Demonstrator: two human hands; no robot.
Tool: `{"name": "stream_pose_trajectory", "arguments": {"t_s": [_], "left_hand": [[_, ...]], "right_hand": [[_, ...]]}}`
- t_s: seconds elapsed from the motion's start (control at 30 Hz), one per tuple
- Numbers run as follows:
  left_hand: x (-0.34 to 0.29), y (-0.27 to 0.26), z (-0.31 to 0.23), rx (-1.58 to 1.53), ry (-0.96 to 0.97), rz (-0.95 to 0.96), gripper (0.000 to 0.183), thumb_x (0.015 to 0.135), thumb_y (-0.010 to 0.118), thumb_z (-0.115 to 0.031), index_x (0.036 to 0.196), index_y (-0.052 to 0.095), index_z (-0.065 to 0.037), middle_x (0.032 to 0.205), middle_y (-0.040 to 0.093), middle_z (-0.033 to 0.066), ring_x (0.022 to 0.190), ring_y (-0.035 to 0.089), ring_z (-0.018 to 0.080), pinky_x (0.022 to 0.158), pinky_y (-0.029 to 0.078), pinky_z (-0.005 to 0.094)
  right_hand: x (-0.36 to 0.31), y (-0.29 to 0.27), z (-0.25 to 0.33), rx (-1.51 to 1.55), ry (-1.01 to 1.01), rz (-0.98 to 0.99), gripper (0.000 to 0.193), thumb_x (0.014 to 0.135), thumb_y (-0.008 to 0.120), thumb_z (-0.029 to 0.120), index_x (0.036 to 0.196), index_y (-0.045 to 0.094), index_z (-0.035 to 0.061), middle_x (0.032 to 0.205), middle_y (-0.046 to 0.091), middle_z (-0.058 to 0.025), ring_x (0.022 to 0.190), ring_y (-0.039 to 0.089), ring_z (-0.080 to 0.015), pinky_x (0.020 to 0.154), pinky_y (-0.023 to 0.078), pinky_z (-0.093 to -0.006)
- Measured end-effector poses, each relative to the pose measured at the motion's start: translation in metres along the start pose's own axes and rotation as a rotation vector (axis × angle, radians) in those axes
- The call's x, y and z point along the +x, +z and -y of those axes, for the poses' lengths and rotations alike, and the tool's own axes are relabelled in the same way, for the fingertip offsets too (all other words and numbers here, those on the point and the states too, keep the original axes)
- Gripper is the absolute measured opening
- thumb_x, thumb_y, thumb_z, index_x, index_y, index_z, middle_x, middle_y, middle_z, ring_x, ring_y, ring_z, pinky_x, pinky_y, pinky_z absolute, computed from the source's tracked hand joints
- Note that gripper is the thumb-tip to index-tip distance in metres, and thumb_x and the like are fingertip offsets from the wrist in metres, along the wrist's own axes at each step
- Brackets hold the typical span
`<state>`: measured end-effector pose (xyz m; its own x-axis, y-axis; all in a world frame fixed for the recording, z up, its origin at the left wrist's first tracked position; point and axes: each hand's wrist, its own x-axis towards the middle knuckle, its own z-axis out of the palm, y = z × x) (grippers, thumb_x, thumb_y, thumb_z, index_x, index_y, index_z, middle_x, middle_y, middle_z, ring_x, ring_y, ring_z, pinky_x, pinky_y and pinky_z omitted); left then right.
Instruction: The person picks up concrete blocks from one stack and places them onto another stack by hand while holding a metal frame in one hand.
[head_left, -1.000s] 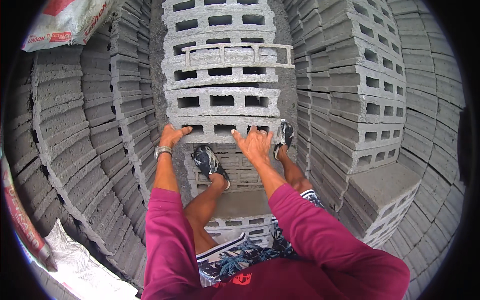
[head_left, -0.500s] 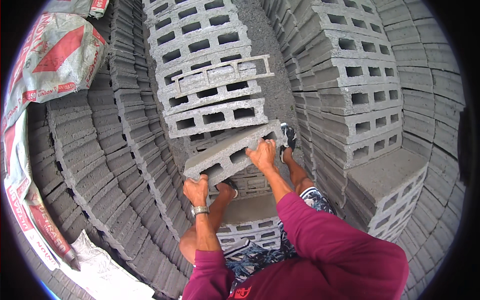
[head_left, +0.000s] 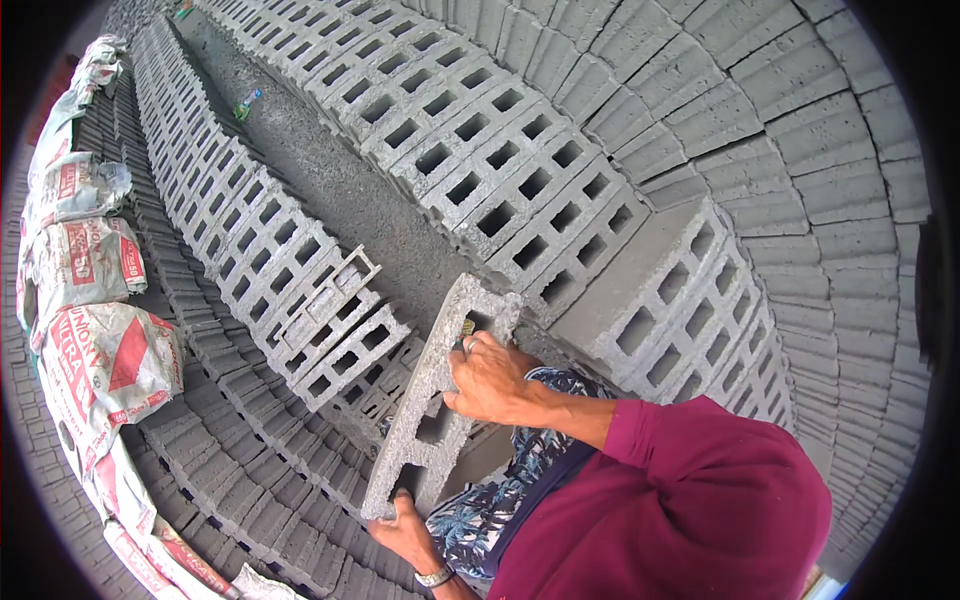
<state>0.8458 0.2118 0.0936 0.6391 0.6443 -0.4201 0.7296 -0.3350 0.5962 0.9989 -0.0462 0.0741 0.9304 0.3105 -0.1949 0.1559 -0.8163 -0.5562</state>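
A grey hollow concrete block (head_left: 425,461) is held at a steep slant in front of my body, its row of holes facing me. My left hand (head_left: 405,530) grips its lower end, with the thumb at the lowest hole. Near the upper end, my right hand (head_left: 490,380) is closed on the block, its fingers curled at the top hole. A slim pale ladder-shaped frame (head_left: 322,290) lies across the near end of the left block row (head_left: 240,215), just beyond the held block.
A long row of concrete blocks (head_left: 447,128) stretches away on the right, ending near a lower stack (head_left: 650,280). Between the rows runs a rough grey ground strip (head_left: 330,190). Tightly stacked grey slabs curve along both sides. Red and white sacks (head_left: 130,365) lie at far left.
My view has swung to the right. The block, gently sloped before, is now steeply tilted with its right end raised and turned toward the right row. Both hands keep their hold.
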Motion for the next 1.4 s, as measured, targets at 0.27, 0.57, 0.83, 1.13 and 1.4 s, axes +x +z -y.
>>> {"name": "stream_pose_trajectory", "arguments": {"t_s": [0.27, 0.57, 0.83, 1.13, 1.4], "left_hand": [[-0.050, 0.152, -0.113, -0.023, 0.138, 0.331, 0.036, 0.080, 0.073, -0.025, 0.068, 0.057, 0.006, 0.060, 0.057, 0.0044, 0.054, 0.049, 0.0154, 0.046, 0.038, 0.0370], [-0.103, 0.316, -0.132, -0.025, 0.258, 0.424, 0.047, 0.074, 0.077, -0.025, 0.054, 0.041, -0.003, 0.059, 0.047, -0.0025, 0.052, 0.036, 0.0108, 0.046, 0.029, 0.0364], [-0.135, 0.336, -0.158, -0.142, 0.106, 0.369, 0.045, 0.077, 0.077, -0.030, 0.079, 0.054, 0.010, 0.074, 0.056, 0.0049, 0.065, 0.045, 0.0163, 0.058, 0.042, 0.0388], [-0.156, 0.340, -0.146, 0.075, 0.085, 0.333, 0.055, 0.076, 0.075, -0.040, 0.085, 0.063, 0.013, 0.084, 0.068, 0.0321, 0.084, 0.069, 0.0430, 0.077, 0.052, 0.0485], [-0.137, 0.322, -0.176, 0.116, 0.103, 0.547, 0.066, 0.086, 0.068, -0.048, 0.098, 0.059, 0.016, 0.088, 0.066, 0.0345, 0.088, 0.067, 0.0442, 0.080, 0.052, 0.0475]], "right_hand": [[-0.059, -0.114, -0.136, -0.121, 0.270, -0.278, 0.047, 0.068, 0.075, 0.032, 0.083, 0.064, -0.0115, 0.080, 0.066, -0.0303, 0.096, 0.063, -0.0429, 0.099, 0.043, -0.0446], [-0.115, -0.168, -0.285, -0.196, 0.462, -0.408, 0.036, 0.063, 0.073, 0.025, 0.074, 0.066, -0.0087, 0.078, 0.066, -0.0296, 0.086, 0.063, -0.0392, 0.089, 0.045, -0.0428], [-0.104, -0.169, -0.327, -0.125, 0.418, -0.413, 0.041, 0.068, 0.079, 0.028, 0.080, 0.066, -0.0089, 0.087, 0.065, -0.0298, 0.093, 0.061, -0.0405, 0.092, 0.046, -0.0445], [-0.130, -0.156, -0.329, -0.158, 0.565, -0.388, 0.052, 0.065, 0.083, 0.023, 0.098, 0.066, -0.0132, 0.104, 0.063, -0.0354, 0.107, 0.058, -0.0480, 0.098, 0.045, -0.0515], [-0.100, -0.183, -0.310, -0.221, 0.588, -0.328, 0.056, 0.071, 0.081, 0.026, 0.108, 0.064, -0.0133, 0.111, 0.062, -0.0347, 0.114, 0.055, -0.0455, 0.099, 0.044, -0.0509]]}}
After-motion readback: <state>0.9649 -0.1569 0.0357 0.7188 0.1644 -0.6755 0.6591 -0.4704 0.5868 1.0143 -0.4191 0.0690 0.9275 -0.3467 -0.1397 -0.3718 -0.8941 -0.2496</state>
